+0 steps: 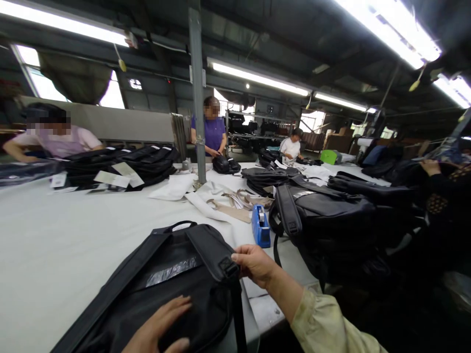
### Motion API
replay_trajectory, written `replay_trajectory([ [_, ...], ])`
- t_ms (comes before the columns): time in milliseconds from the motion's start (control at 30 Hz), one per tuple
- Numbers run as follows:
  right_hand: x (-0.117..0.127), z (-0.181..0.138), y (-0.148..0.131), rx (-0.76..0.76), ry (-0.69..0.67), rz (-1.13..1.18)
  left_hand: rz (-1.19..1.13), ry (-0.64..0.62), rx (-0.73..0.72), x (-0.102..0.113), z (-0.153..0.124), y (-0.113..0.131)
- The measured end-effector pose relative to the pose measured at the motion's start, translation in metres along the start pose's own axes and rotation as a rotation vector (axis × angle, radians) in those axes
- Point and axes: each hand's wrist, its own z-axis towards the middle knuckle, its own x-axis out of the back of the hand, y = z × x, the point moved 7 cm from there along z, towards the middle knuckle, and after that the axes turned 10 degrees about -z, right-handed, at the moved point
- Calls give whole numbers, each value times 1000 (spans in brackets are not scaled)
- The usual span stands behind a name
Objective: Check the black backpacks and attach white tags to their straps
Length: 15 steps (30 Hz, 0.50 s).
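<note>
A black backpack [200,294] lies on the white table in front of me, its shoulder straps facing up. A shiny strip of clear plastic or tape [172,272] crosses its back panel. My right hand [254,264] pinches the edge of the right shoulder strap [209,252], close to the buckle [228,267]. A webbing strap hangs from that buckle over the table's front edge. Over the lower part of the backpack, my left hand [162,323] has its fingers stretched out and holds nothing; whether it touches the fabric I cannot tell.
A blue tape dispenser [261,226] stands beyond my right hand. Stacked black backpacks [327,215] fill the right side, and another pile [121,166] sits at far left. Paper scraps [235,201] lie around a metal post [198,98]. Several people work around the table.
</note>
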Motion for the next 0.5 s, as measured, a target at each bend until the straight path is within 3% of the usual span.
replay_trajectory([
  [67, -21, 14, -27, 68, -30, -9, -314, 99, 12, 23, 24, 29],
  [133, -40, 26, -50, 143, -43, -42, -740, 51, 23, 30, 50, 65],
  [200, -53, 33, -66, 243, -15, -81, -1138, 58, 136, 29, 72, 91],
  [267, -55, 30, -73, 344, 65, -104, -1362, 170, 287, 29, 84, 101],
  [367, -49, 11, -52, 363, 166, -155, -1473, 309, 380, 33, 92, 103],
  [500, -56, -14, 5, 186, 124, -354, -1513, 410, 341, 44, 97, 103],
])
